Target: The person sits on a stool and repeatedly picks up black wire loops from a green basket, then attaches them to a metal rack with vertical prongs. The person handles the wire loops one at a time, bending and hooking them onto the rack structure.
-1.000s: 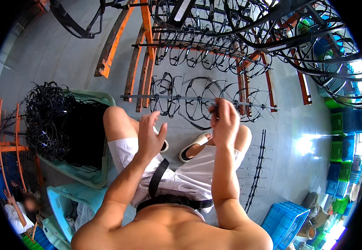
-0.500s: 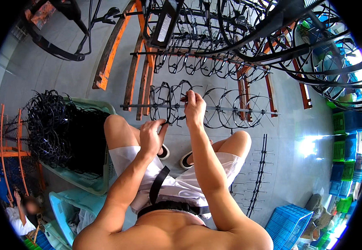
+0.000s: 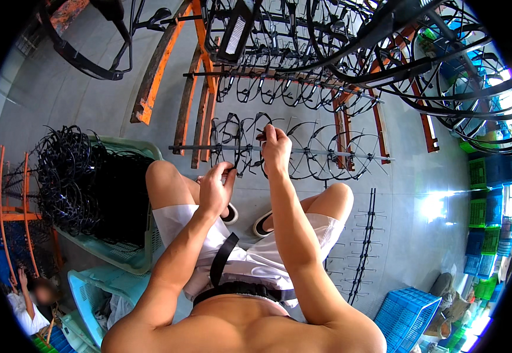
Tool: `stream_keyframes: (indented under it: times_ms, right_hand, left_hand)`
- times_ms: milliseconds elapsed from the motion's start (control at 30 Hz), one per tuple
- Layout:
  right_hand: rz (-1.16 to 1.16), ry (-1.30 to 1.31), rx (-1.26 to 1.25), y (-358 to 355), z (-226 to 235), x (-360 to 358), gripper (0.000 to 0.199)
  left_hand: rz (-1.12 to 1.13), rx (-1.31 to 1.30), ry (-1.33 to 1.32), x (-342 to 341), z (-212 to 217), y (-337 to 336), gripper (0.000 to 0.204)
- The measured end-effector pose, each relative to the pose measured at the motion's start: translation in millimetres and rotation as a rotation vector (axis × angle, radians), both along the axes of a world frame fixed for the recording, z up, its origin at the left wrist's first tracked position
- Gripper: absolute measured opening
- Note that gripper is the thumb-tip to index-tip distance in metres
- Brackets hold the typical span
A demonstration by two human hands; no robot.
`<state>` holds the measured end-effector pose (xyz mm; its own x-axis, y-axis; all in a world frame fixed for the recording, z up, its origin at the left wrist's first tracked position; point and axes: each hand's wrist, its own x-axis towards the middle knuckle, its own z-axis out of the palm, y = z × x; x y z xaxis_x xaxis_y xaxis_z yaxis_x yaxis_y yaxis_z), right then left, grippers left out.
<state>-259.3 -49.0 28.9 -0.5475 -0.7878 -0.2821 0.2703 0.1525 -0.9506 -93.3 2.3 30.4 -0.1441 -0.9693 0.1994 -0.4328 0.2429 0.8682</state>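
I sit facing a thin grey metal rod (image 3: 338, 154) strung with black plastic hoops (image 3: 317, 159). My right hand (image 3: 275, 148) reaches up to the rod, and its fingertips pinch the top of a black hoop (image 3: 260, 126) there. Lower and to the left, my left hand (image 3: 216, 189) has its fingers closed on the lower edge of a black hoop (image 3: 238, 165) hanging from the same rod. My bare knees and white shorts lie below both hands.
A pale green basket (image 3: 127, 260) heaped with black hoops (image 3: 85, 179) stands at my left. Orange rack bars (image 3: 156, 76) and more loaded rods (image 3: 303, 79) rise ahead. A spare pegged rod (image 3: 365, 247) lies on the floor; a blue crate (image 3: 406, 312) is lower right. Another person (image 3: 25, 303) sits lower left.
My right hand moved left and up to the rod and pinched a hoop there. My left hand rose from my knee toward the same rod.
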Motion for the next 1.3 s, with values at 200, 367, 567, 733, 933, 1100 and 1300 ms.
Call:
stream_keyframes:
  times_ms: [200, 367, 567, 733, 933, 1100, 1300]
  right_hand:
    - [0.032, -0.06, -0.056, 5.7, 5.4, 6.1, 0.025]
    - [0.011, -0.083, -0.087, 9.1, 5.4, 7.0, 0.03]
    - [0.076, -0.178, -0.067, 21.7, 22.5, -0.6, 0.026]
    - [0.16, -0.224, -0.125, 28.4, 21.2, -4.3, 0.024]
    - [0.161, -0.269, -0.184, 45.6, 9.1, 2.3, 0.024]
    - [0.192, -0.283, -0.204, 51.4, 14.7, 11.1, 0.025]
    - [0.17, -0.298, -0.202, 52.2, 17.5, 13.2, 0.025]
  left_hand:
    - [-0.01, -0.009, 0.035, 0.3, -5.1, 0.7, 0.013]
    - [0.053, -0.307, -0.215, -2.1, 9.9, 6.3, 0.022]
    - [-0.214, -0.365, -0.261, -18.5, 17.5, 21.9, 0.026]
    - [-0.256, -0.307, -0.234, -21.7, 1.0, 17.9, 0.017]
    - [-0.185, -0.146, -0.089, -21.0, 3.9, 14.6, 0.013]
    - [-0.142, -0.055, -0.018, -26.1, 8.7, 11.0, 0.01]
    - [-0.109, 0.075, 0.06, -26.4, 5.6, 11.6, 0.013]
